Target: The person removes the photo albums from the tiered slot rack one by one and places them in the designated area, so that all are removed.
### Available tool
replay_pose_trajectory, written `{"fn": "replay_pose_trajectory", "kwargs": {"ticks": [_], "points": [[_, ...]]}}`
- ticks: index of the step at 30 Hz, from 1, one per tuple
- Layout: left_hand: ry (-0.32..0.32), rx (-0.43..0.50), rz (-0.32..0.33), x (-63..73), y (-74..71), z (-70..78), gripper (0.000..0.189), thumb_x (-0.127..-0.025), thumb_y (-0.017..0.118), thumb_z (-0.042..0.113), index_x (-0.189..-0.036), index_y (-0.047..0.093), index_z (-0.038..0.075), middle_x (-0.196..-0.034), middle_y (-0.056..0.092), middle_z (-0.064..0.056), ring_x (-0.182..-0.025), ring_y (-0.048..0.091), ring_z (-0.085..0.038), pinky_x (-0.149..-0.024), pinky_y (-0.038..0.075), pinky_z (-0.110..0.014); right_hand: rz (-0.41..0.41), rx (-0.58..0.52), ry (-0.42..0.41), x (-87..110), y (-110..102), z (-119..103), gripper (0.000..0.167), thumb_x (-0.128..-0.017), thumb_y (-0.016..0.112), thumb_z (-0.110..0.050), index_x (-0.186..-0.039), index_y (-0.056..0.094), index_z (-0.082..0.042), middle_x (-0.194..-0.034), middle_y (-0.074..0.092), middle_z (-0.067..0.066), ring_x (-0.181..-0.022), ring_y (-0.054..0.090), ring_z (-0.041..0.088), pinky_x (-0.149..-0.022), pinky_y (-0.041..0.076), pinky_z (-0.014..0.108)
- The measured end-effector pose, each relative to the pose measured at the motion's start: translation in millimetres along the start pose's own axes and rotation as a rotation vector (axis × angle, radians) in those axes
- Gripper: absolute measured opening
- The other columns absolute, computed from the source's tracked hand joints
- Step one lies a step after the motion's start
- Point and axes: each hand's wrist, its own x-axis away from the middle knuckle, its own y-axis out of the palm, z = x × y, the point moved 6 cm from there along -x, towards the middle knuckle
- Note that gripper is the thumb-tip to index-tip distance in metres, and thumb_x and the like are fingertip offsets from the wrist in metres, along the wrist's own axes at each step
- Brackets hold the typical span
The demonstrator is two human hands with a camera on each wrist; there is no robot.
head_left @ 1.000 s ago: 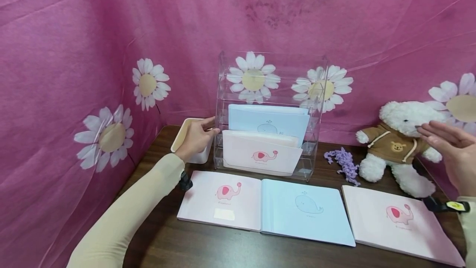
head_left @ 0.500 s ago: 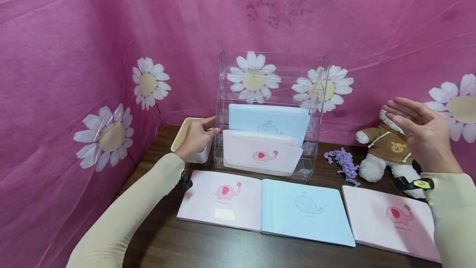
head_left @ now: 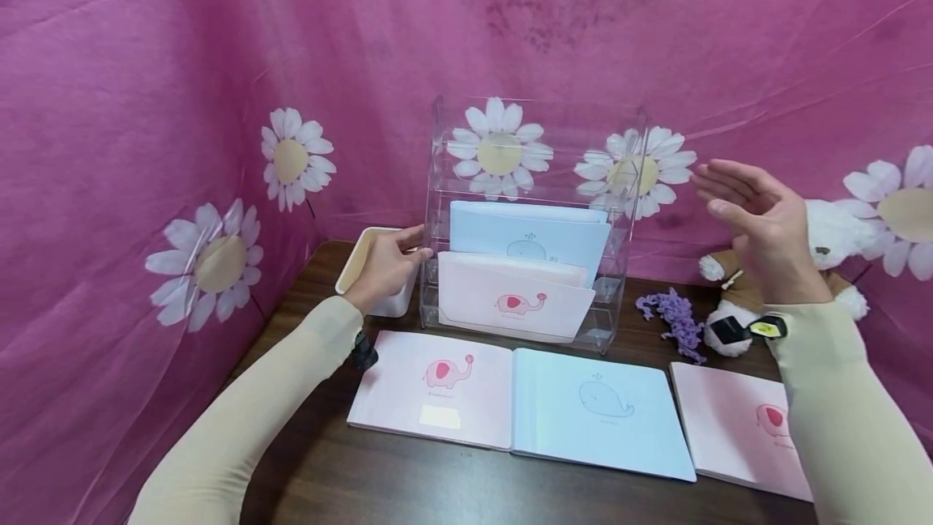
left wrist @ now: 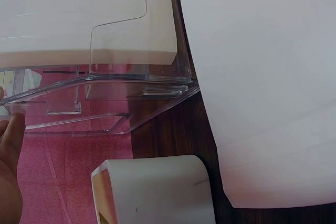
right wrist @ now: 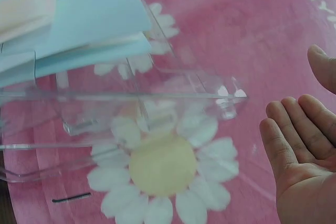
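In the head view a clear acrylic display rack (head_left: pixel 627 266) stands on the dark wooden table, with a pink elephant booklet (head_left: pixel 510 298) in its front tier and pale blue whale booklets (head_left: pixel 528 229) behind. My left hand (head_left: pixel 386 268) grips the rack's left side, thumb and fingertips at its edge; the thumb (left wrist: pixel 13 135) shows there in the left wrist view. To the right of the rack my right hand (head_left: pixel 765 225) is raised in the air, fingers extended and nothing held. The right wrist view shows that palm (right wrist: pixel 304 182) apart from the rack's side.
Across the table before the rack lie a pink booklet (head_left: pixel 394 363), a blue one (head_left: pixel 561 444) and another pink one (head_left: pixel 729 420). A white container (head_left: pixel 397 302) sits behind my left hand. Purple yarn (head_left: pixel 674 321) and a plush bear (head_left: pixel 838 237) are at the right.
My right hand has moved left from beyond the bear to near the rack's right side, its fingers still extended. The left hand stays at the rack's left edge.
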Motion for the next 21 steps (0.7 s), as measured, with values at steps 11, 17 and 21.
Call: {"fn": "replay_pose_trajectory", "kwargs": {"ticks": [11, 17, 21], "points": [[-0.001, 0.010, -0.001, 0.2, 0.2, -0.6, 0.057, -0.099, 0.068, 0.020, -0.153, 0.048, 0.019, -0.141, 0.064, -0.011, -0.075, 0.071, -0.034, -0.038, 0.035, -0.025, -0.070, 0.132, 0.042, -19.1, 35, 24, 0.050, -0.090, 0.052, 0.025, -0.140, 0.046, 0.017, -0.131, 0.069, 0.017, -0.123, 0.067, 0.023, -0.098, 0.055, 0.025], [0.007, 0.006, 0.008, 0.5, 0.2, -0.3, 0.057, -0.098, 0.068, 0.020, -0.152, 0.049, 0.018, -0.141, 0.065, -0.011, -0.083, 0.073, -0.029, -0.038, 0.035, -0.025, -0.070, 0.248, 0.093, -24.8, 42, 38, 0.051, -0.090, 0.057, 0.020, -0.140, 0.050, 0.011, -0.127, 0.072, 0.007, -0.120, 0.068, 0.016, -0.091, 0.056, 0.019], [-0.001, 0.008, 0.011, -0.3, 0.4, -0.6, 0.056, -0.098, 0.068, 0.019, -0.151, 0.050, 0.018, -0.140, 0.065, -0.010, -0.084, 0.072, -0.026, -0.039, 0.035, -0.025, -0.093, 0.292, 0.114, -28.9, 46, 48, 0.052, -0.090, 0.060, 0.019, -0.141, 0.052, 0.009, -0.127, 0.073, 0.005, -0.119, 0.068, 0.014, -0.095, 0.055, 0.019]]}}
